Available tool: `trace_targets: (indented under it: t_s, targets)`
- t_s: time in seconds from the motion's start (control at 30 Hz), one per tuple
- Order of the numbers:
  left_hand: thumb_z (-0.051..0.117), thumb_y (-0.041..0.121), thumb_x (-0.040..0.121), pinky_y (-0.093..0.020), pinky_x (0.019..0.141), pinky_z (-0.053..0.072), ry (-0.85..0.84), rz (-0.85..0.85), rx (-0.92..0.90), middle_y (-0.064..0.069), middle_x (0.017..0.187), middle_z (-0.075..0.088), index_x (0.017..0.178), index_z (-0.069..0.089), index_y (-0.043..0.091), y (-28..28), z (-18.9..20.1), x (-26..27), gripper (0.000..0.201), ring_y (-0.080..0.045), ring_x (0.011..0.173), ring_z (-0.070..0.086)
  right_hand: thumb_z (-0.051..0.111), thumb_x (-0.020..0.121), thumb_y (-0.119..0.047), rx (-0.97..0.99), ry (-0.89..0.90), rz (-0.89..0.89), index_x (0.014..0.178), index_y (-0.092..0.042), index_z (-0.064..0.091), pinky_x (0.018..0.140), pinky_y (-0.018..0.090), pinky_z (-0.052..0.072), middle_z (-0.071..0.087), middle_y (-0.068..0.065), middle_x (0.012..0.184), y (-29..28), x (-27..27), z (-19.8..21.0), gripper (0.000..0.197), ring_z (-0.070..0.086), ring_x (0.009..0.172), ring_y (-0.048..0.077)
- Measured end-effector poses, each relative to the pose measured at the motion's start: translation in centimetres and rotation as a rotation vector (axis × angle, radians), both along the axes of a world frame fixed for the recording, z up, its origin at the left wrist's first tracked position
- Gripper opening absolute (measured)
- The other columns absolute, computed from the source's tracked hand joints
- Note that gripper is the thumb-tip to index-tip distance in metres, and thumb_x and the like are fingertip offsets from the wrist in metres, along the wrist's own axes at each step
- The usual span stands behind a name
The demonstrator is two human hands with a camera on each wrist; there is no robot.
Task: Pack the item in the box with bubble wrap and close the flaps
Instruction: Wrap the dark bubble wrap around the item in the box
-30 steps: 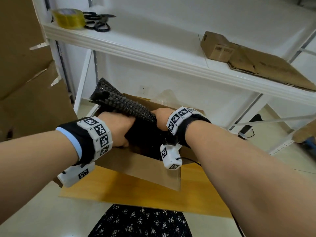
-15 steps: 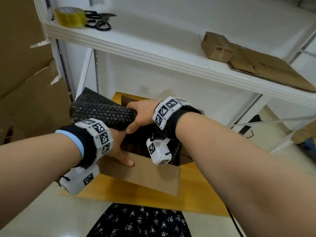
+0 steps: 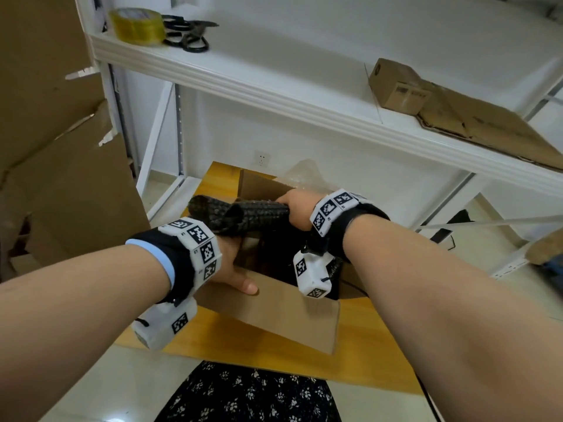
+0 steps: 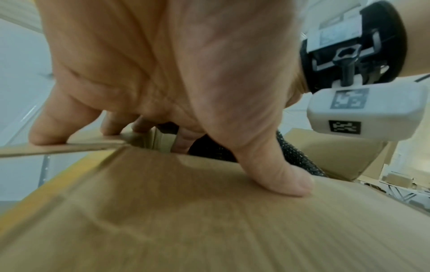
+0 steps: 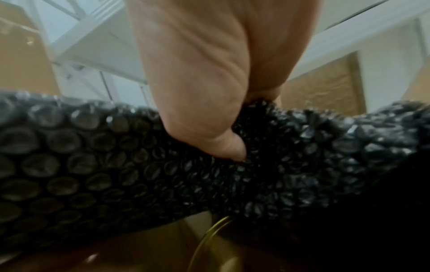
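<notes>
An open cardboard box (image 3: 274, 312) stands on a wooden board (image 3: 243, 345). My left hand (image 3: 234, 269) grips its near left corner, the thumb (image 4: 279, 174) pressed on the outer wall (image 4: 209, 220) and the fingers hooked over the edge. My right hand (image 3: 297, 208) clutches a bunched sheet of black bubble wrap (image 3: 243, 213) just above the opening; the wrap sticks out to the left. In the right wrist view the thumb (image 5: 223, 145) digs into the wrap (image 5: 116, 165), and a gold-rimmed item (image 5: 216, 244) shows dimly beneath it inside the box.
A white shelf (image 3: 274, 95) overhangs the box, carrying a tape roll (image 3: 137, 24), scissors (image 3: 189, 35), a small carton (image 3: 396, 86) and flattened cardboard (image 3: 487, 126). Large cardboard sheets (image 3: 61, 178) lean at the left. Clear plastic wrap (image 3: 304, 175) lies behind the box.
A second ago both hands held the black wrap. The left hand has let go and taken the box's near corner; the right hand has carried the wrap rightward over the opening.
</notes>
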State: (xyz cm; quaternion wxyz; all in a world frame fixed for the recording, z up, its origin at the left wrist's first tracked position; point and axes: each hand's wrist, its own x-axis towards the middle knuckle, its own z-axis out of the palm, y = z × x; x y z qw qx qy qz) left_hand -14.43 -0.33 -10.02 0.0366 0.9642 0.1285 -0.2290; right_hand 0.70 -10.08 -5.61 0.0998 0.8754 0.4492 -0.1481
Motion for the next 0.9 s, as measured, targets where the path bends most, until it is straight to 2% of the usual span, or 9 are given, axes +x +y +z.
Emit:
trace_targets:
  t_s: [0.1,0.2,0.3,0.37,0.43,0.57,0.7,0.8,0.9]
  targets:
    - [0.053,0.084,0.066,-0.043,0.117,0.022,0.012,-0.015,-0.047,0.000,0.160,0.017,0.154,0.011,0.030,0.3,0.1,-0.3,0.111,-0.028,0.144,0.022,0.053,0.088,-0.009,0.074,-0.023,-0.072,0.120,-0.020,0.065,0.078,0.027,0.043,0.066,0.006,0.116,-1.3,0.9,-1.1,0.036,0.062,0.107,0.027]
    - [0.070,0.078,0.054,-0.041,0.116,0.025,-0.147,0.175,-0.234,-0.002,0.157,0.023,0.153,0.018,0.030,1.3,0.1,0.1,0.122,-0.029,0.140,0.028,0.054,0.088,-0.012,0.077,-0.016,-0.065,0.122,-0.024,0.064,0.080,0.028,0.045,0.065,0.004,0.117,-1.2,0.7,-1.5,0.038,0.062,0.107,0.026]
    - [0.090,0.056,0.039,-0.043,0.113,0.030,-0.500,0.469,-0.459,-0.012,0.153,0.018,0.154,0.006,0.022,1.9,1.3,0.5,0.146,-0.032,0.137,0.031,0.050,0.093,-0.005,-0.022,-0.021,0.002,0.125,-0.020,0.063,0.086,0.028,0.047,0.065,0.005,0.121,-0.5,0.5,-0.6,0.037,0.062,0.107,0.026]
    - [0.095,0.028,0.049,-0.048,0.109,0.034,-0.602,0.554,-0.581,-0.014,0.150,0.015,0.151,0.005,0.034,1.9,2.4,0.5,0.136,-0.038,0.133,0.036,0.048,0.095,-0.003,-0.069,-0.037,0.008,0.129,-0.018,0.060,0.080,0.025,0.042,0.064,0.005,0.124,-0.4,0.6,-0.2,0.039,0.061,0.109,0.025]
    - [0.093,0.019,0.054,-0.047,0.108,0.038,-0.582,0.460,-0.514,-0.011,0.146,0.020,0.141,0.026,0.038,2.0,3.0,0.5,0.111,-0.038,0.128,0.041,0.047,0.094,-0.002,-0.082,-0.045,0.003,0.129,-0.018,0.060,0.075,0.025,0.041,0.064,0.006,0.123,-0.5,0.6,-0.1,0.040,0.063,0.103,0.026]
    - [0.080,0.048,0.069,-0.034,0.094,0.048,-0.357,0.303,-0.327,-0.001,0.121,0.058,0.125,0.057,0.023,1.6,2.4,0.5,0.065,-0.021,0.107,0.058,0.046,0.094,-0.002,-0.006,0.024,-0.079,0.128,-0.017,0.061,0.078,0.031,0.049,0.065,0.006,0.121,-0.6,0.9,0.1,0.040,0.063,0.100,0.027]
    - [0.056,0.063,0.084,-0.028,0.083,0.045,-0.275,0.354,-0.346,-0.002,0.110,0.065,0.123,0.059,0.024,0.8,1.9,0.6,0.055,-0.020,0.096,0.059,0.046,0.094,-0.003,0.166,0.049,-0.199,0.137,-0.020,0.053,0.078,0.026,0.045,0.060,0.006,0.131,-1.2,1.6,0.1,0.046,0.060,0.111,0.026]
    - [0.045,0.050,0.096,-0.031,0.084,0.044,-0.291,0.367,-0.250,-0.011,0.118,0.063,0.125,0.057,0.014,0.6,2.6,0.7,0.048,-0.027,0.104,0.060,0.058,0.091,-0.011,0.178,0.079,-0.207,0.141,-0.019,0.047,0.078,0.026,0.045,0.056,0.006,0.135,-1.3,1.9,0.0,0.052,0.058,0.115,0.026]
    - [0.039,0.041,0.101,-0.033,0.089,0.045,-0.301,0.370,-0.163,-0.014,0.124,0.060,0.127,0.056,0.008,0.1,3.3,1.3,0.045,-0.030,0.113,0.058,0.082,0.072,-0.035,0.115,0.096,-0.147,0.143,-0.018,0.044,0.085,0.030,0.047,0.056,0.004,0.136,-1.0,1.8,0.7,0.082,0.057,0.118,0.026]
